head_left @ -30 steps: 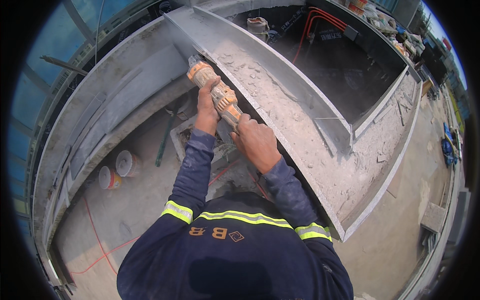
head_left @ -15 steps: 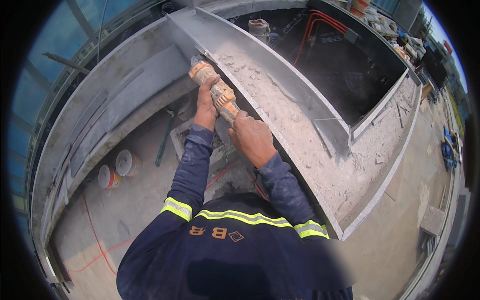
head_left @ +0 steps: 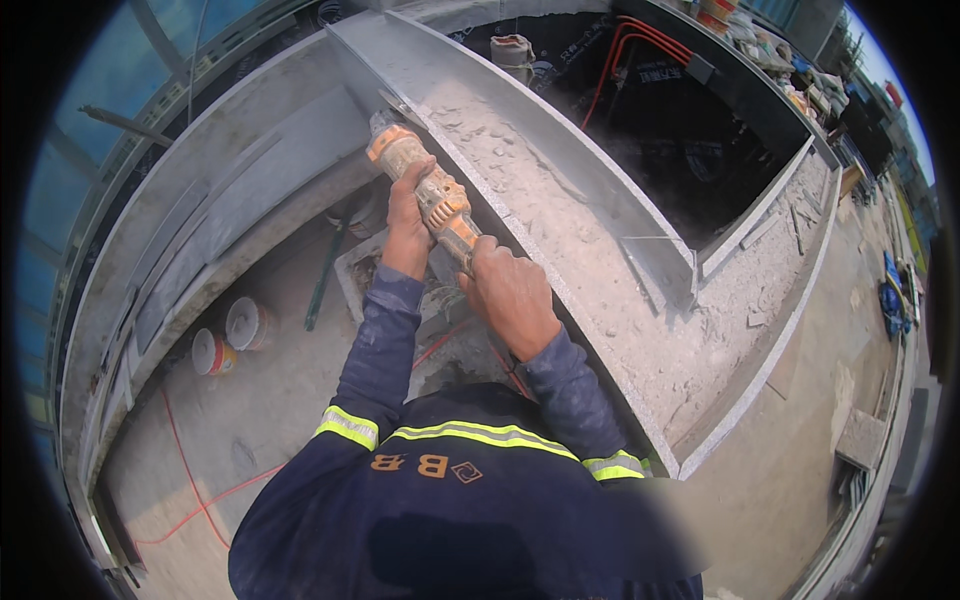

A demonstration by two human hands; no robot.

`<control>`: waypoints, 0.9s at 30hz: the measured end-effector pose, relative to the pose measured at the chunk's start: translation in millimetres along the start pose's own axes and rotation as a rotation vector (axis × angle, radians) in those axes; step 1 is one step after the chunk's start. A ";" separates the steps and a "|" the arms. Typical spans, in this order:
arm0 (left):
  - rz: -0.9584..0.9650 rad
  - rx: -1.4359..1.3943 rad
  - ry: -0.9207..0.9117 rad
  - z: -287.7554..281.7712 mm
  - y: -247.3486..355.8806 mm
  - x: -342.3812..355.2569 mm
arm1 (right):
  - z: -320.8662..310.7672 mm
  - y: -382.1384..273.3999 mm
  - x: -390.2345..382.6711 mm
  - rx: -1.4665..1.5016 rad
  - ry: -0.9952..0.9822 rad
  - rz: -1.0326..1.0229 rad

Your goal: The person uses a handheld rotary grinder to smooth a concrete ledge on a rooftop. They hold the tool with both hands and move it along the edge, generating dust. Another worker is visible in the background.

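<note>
A dusty orange-and-grey angle grinder (head_left: 441,202) slants across the middle, its head toward the far left. My left hand (head_left: 407,228) wraps round its body, while my right hand (head_left: 512,296) grips the rear end nearer me. At the head, a thin disc lies close to the top edge of the grey stone-slab wall (head_left: 520,235); whether it touches the stone I cannot tell. Behind that wall runs a trough filled with pale grit and rubble (head_left: 600,310). Both forearms reach in from below in dark blue sleeves.
A dark-lined pit (head_left: 660,130) with red conduits and a bucket (head_left: 513,55) lies beyond the trough. Curved stone walling (head_left: 250,190) rises at left. Two buckets (head_left: 245,323) stand on the floor, near red cable (head_left: 195,480). A blue bundle (head_left: 893,300) is far right.
The grinder's head has shifted slightly left and toward me, with both hands still on it. The haze over the pit looks thinner.
</note>
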State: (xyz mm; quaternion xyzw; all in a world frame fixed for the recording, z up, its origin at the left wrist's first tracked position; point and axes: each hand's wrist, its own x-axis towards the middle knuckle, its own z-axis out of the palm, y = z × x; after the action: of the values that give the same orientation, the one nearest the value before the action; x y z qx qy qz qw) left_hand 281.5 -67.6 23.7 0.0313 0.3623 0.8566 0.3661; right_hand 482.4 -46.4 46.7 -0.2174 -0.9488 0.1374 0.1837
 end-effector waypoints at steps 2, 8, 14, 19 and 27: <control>-0.004 0.000 -0.001 -0.5 -1.2 -1.9 | -2.6 -0.6 0.0 -0.002 -0.009 0.004; 0.008 -0.008 -0.011 2.4 -1.1 -0.9 | -1.1 1.0 2.2 0.020 -0.005 -0.008; 0.011 -0.001 -0.033 -6.6 0.4 19.4 | 12.9 2.2 16.1 0.074 0.010 0.007; 0.042 0.005 -0.041 -8.4 -0.5 27.8 | 18.9 0.7 23.1 -0.011 0.008 0.016; -0.008 0.003 -0.025 -5.7 0.5 16.2 | 6.9 0.8 11.6 0.014 -0.020 -0.007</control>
State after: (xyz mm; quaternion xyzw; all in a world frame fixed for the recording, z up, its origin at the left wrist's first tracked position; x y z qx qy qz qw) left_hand 267.5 -60.7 16.3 0.0410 0.3591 0.8542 0.3737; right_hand 470.2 -41.6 43.6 -0.2115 -0.9503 0.1457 0.1760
